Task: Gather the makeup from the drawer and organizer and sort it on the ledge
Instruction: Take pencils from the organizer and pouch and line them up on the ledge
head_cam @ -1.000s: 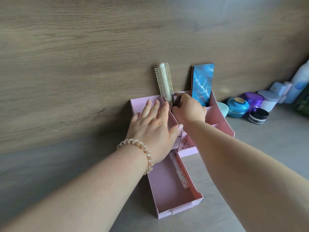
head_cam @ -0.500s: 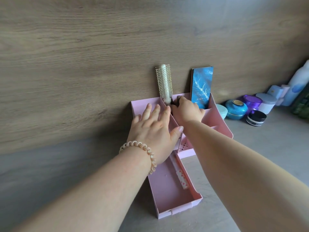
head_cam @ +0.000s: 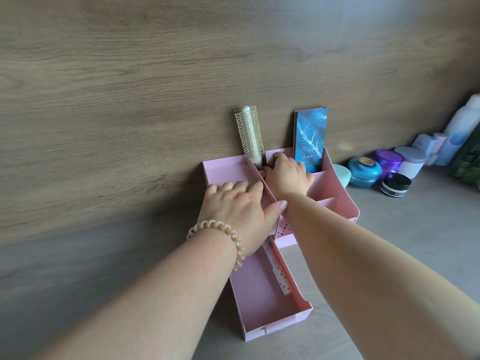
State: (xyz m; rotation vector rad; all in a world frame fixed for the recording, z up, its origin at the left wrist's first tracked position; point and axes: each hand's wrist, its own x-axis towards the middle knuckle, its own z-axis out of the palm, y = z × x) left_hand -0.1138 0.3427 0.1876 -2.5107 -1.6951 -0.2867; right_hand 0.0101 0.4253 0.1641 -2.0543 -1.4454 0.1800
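Note:
A pink organizer stands against the wood-grain wall, its pink drawer pulled out toward me. A white tube with red hearts lies in the drawer. A cream round hairbrush and a blue palette box stand upright in the organizer's back compartments. My left hand rests flat, fingers spread, on the organizer's left top. My right hand reaches into the back middle compartment, fingers closed around a small dark item, mostly hidden.
To the right on the grey ledge stand a pale blue jar, a teal ribbed jar, a purple jar, a black jar, a white jar and a white bottle by the wall.
My right hand has pushed slightly deeper into the back compartment beside the hairbrush. My left hand stays pressed on the organizer.

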